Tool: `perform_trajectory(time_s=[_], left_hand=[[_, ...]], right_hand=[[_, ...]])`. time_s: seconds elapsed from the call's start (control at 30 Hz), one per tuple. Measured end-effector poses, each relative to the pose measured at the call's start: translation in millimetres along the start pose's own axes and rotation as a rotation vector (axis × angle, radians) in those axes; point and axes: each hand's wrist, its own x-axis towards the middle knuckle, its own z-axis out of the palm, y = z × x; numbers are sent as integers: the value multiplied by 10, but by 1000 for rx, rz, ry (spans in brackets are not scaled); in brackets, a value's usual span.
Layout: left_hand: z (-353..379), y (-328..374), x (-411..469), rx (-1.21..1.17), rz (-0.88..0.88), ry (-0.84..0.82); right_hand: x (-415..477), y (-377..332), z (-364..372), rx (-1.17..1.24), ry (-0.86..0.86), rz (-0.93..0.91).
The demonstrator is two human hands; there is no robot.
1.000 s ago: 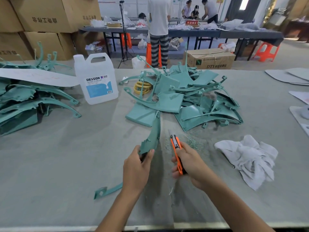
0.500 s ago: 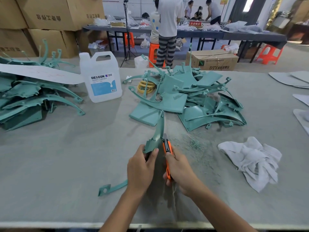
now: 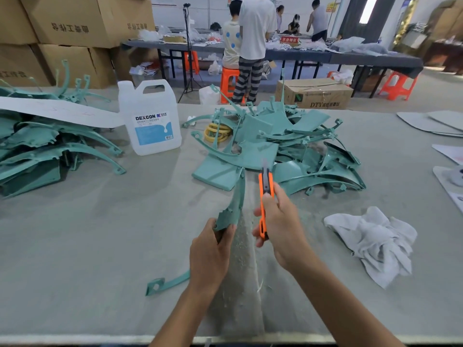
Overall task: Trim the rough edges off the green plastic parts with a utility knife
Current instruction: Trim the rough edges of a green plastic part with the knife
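My left hand [image 3: 213,249] grips a long curved green plastic part [image 3: 234,204] near its middle; the part stands on edge above the table, its top reaching toward the pile and its lower end [image 3: 160,285] resting near the table. My right hand [image 3: 280,221] holds an orange utility knife [image 3: 264,196] upright, blade up, just right of the part and apart from it. A pile of green parts [image 3: 280,144] lies behind my hands. Another green stack [image 3: 45,151] sits at the far left.
A white DEXCON jug [image 3: 150,118] stands behind and left of my hands, beside a yellow tape roll [image 3: 216,132]. A crumpled white rag [image 3: 373,239] lies to the right. Green shavings [image 3: 240,246] litter the grey table between my hands. People work at a table behind.
The knife was against the part's edge half a second ago; now my right hand has swept it up and to the right, away from the part. My left hand keeps its grip.
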Motion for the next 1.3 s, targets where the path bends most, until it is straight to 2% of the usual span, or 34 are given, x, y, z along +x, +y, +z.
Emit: perform_trajectory(time_s=[0.13,0.23,0.37,0.47,0.53,0.6,0.67,0.77,0.93,1.03,1.13,1.2,1.3], left_hand=[[-5,-15,-19,-80,22,-6],[1,-18,-10,-70,4,4],[8,-33,2,-38,-67,-35],[7,-21,-2,4,-9,-19],[0,-10,-7,-10,-26,-25],[-2,-8,-18,-55,-42,-44],[-10,-14,-27,-51,-6,-45],[-39,-43,-28,-24,17,-104],[-91,-65,-38,-33,-28,-214],[-113,-44,-30,-16,-36,-216],[-135,-8,-30,-31,15,-191],[-134,-9,-34,-40,18,-184],[-115,-32,-43,-53,-7,-186]], right_hand=[[-118,485,62,-21,-39,185],[-170,598,143,-63,-85,218],[-201,393,207,-58,-92,27],[-207,207,151,13,-100,-109],[-184,238,115,62,-46,-53],[-183,371,119,66,-5,82],[-196,531,155,55,-22,195],[-211,667,238,41,-61,264],[-202,510,338,70,-67,184],[-190,234,315,41,-79,6],[-179,-63,247,47,-187,-202],[-140,-95,203,96,-152,-208],[-109,124,151,66,9,-54]])
